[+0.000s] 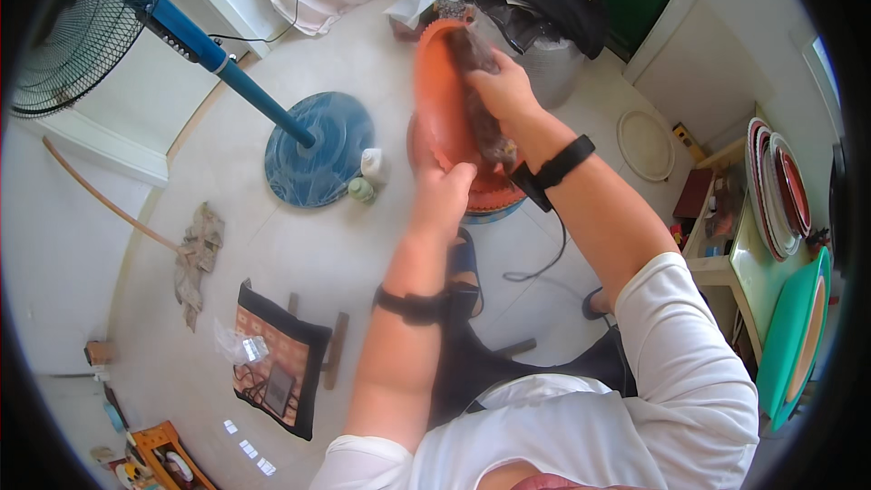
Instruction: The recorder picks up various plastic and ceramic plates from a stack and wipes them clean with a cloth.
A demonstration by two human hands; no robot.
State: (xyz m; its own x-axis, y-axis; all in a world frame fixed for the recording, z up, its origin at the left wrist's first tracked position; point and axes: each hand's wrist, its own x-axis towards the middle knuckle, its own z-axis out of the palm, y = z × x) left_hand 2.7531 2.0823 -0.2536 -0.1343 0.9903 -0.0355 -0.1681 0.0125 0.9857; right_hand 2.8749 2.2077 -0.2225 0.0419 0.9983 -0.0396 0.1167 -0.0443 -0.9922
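My left hand (441,192) grips the near rim of an orange plastic basin (435,95) with a scalloped edge. The basin is tilted steeply on its side and is blurred. My right hand (507,85) holds a clear plastic bag (486,122) with dark contents against the basin's right side; what exactly is in it I cannot tell. Below these lies a second reddish-orange piece with a scalloped rim (493,203), largely hidden by the bag and the upper basin. A blue edge shows under it. Both my wrists wear black straps.
To the left stands a blue pedestal fan (292,116), with a white bottle (371,162) and a green jar (361,189) by its base. A cushioned stool (275,354) bears a phone. Clothes (544,0) are piled ahead. On the right, a low table (742,265) holds plates and trays.
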